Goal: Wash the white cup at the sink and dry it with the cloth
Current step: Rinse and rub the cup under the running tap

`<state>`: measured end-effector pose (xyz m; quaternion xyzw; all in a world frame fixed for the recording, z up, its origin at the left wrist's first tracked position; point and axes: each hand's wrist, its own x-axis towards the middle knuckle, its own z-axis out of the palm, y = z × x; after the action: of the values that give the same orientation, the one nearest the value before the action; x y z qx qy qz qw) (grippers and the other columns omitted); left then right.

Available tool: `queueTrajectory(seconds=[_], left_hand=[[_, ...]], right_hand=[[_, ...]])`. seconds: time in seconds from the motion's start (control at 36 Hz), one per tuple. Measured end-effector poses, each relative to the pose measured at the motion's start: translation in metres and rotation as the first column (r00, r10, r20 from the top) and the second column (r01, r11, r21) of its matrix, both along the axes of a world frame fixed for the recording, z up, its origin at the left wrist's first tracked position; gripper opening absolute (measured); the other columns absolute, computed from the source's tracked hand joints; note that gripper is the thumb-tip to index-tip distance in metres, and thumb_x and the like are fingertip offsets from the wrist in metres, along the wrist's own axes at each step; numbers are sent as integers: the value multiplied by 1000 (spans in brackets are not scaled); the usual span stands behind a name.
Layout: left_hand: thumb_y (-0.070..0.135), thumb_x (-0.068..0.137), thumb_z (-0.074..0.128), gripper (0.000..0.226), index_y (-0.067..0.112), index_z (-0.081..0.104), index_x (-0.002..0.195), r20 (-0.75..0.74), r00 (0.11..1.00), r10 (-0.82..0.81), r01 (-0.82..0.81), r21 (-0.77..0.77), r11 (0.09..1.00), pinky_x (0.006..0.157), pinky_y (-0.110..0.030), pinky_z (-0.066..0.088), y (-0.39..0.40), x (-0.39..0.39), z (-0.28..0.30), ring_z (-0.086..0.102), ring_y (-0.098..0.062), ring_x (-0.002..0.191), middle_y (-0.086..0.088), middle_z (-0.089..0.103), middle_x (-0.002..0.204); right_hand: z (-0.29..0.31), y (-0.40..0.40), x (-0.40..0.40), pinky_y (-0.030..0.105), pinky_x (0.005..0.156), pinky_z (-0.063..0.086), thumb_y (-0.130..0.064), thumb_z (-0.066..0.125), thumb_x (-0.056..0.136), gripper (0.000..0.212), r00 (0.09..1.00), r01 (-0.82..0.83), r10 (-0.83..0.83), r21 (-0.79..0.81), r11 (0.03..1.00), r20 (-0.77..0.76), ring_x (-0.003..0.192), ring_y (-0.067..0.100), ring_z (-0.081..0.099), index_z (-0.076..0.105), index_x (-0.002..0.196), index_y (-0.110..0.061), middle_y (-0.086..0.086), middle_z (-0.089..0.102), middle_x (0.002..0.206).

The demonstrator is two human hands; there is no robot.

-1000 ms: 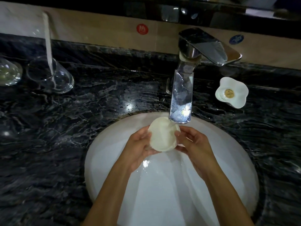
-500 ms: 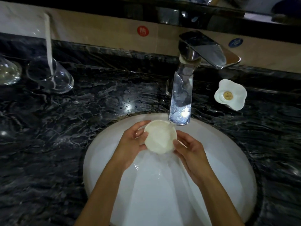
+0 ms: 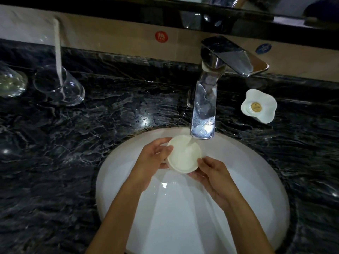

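Observation:
The white cup [image 3: 183, 156] is held over the white sink basin [image 3: 260, 189], its open mouth facing up toward me. Water runs from the chrome tap [image 3: 204, 110] straight into it. My left hand [image 3: 154, 160] grips the cup's left side, thumb near the rim. My right hand [image 3: 212, 173] holds the cup's lower right edge with its fingertips. No cloth is in view.
Dark marble counter [image 3: 91, 143] surrounds the basin. At the back left stand a glass tumbler [image 3: 60, 88] with a white stick in it and part of another glass [image 3: 11, 83]. A white flower-shaped dish [image 3: 258, 108] sits right of the tap.
The cup has turned from showing its underside to mouth up, and it now sits under the water stream. Both hands shifted slightly left with it.

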<state>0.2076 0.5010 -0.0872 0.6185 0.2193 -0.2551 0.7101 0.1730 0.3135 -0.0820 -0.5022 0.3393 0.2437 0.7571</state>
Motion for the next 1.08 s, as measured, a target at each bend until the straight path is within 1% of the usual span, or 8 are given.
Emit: queueTrajectory(seconds=[0.11,0.25,0.42,0.53,0.69,0.78,0.86,1.08], left_hand=[[6,96,61,32,22,66,123,24,1000,-6,6,-25,1000,70,-29,60,6,-2,1,68,-25,107,-9,68,121],[0,97,56,34,18,62,125,-2,999,46,-45,-145,988,77,-36,60,9,-11,-5,69,-23,103,-5,73,110],[3,96,58,25,10,61,120,-78,994,79,-93,-205,974,72,-39,61,6,-20,-5,73,-24,93,-7,74,103],[3,94,61,22,12,62,114,-50,996,79,-87,-183,979,73,-40,61,5,-24,5,73,-22,92,-1,77,97],[2,95,60,22,13,63,114,-38,993,108,-112,-153,982,71,-37,61,2,-28,18,71,-23,96,-9,73,111],[2,94,61,21,12,61,113,-43,992,119,-125,-159,979,71,-37,61,4,-29,22,71,-23,95,-10,73,112],[2,93,62,24,9,59,116,-45,994,101,-107,-145,984,81,-46,62,7,-31,25,70,-25,100,-10,73,113],[1,92,63,28,7,58,119,-82,990,110,-122,-156,980,83,-47,61,7,-37,35,72,-29,97,-14,71,117]], right_hand=[[-4,5,-3,29,84,61,1,47,101,26,998,48,-48,-4,999,37,109,25,67,64,120,-2,14,69,120],[6,4,-2,29,83,54,-2,56,97,27,990,-8,31,-166,986,139,97,16,68,71,112,-20,1,75,107],[20,-4,2,26,77,59,-11,60,96,18,977,-89,134,-251,964,168,96,18,74,72,107,-18,3,78,103],[22,-11,2,28,82,60,-7,54,99,22,976,-136,171,-233,963,138,101,21,73,71,109,-17,5,78,106],[34,-22,2,38,95,56,-9,57,98,22,966,-156,210,-314,937,148,105,21,71,73,111,-18,1,77,105],[49,-28,7,38,95,55,-2,57,96,23,957,-57,164,-398,916,240,107,26,69,74,104,-16,7,76,105],[72,-32,16,40,93,56,-6,56,98,21,928,34,128,-422,906,349,104,26,70,74,101,-16,8,76,102],[152,-22,54,28,76,54,-35,55,90,30,809,74,94,-258,963,580,83,21,68,74,98,-14,7,74,87]])
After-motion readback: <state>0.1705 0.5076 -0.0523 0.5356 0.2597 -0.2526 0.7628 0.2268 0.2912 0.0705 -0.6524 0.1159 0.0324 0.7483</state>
